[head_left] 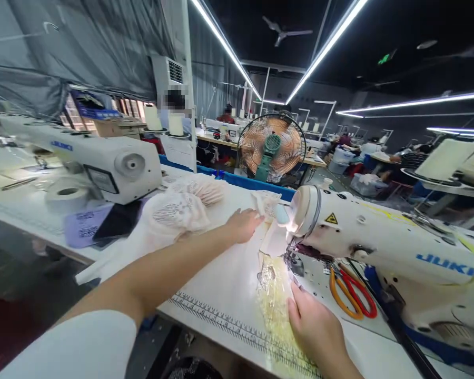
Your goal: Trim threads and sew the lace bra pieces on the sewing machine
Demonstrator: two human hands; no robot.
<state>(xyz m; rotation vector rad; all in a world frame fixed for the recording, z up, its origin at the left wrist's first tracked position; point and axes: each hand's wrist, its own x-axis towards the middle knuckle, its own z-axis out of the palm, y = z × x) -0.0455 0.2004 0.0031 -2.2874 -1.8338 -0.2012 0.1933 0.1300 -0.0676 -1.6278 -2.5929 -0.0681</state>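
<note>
A strip of pale yellow lace fabric (274, 295) runs toward me from under the needle area of a white sewing machine (351, 226). My right hand (316, 323) is closed at the strip's right edge, thumb and finger just in front of the presser foot; the other fingers are partly hidden. Behind the needle, my left hand (245, 225) lies low over the table, its fingers bent together at the edge of the white fabric (274, 238). A ruffled lace piece (266, 202) sits just beyond those fingertips. The machine's lamp lights the needle area.
Orange-and-red-handled scissors (353, 292) lie right of my right hand. A measuring tape (221, 316) runs along the table's front edge. Left are gathered lace pieces (181, 208), a dark phone (118, 221), a tape roll (67, 195) and another sewing machine (102, 158). A fan (272, 147) stands behind.
</note>
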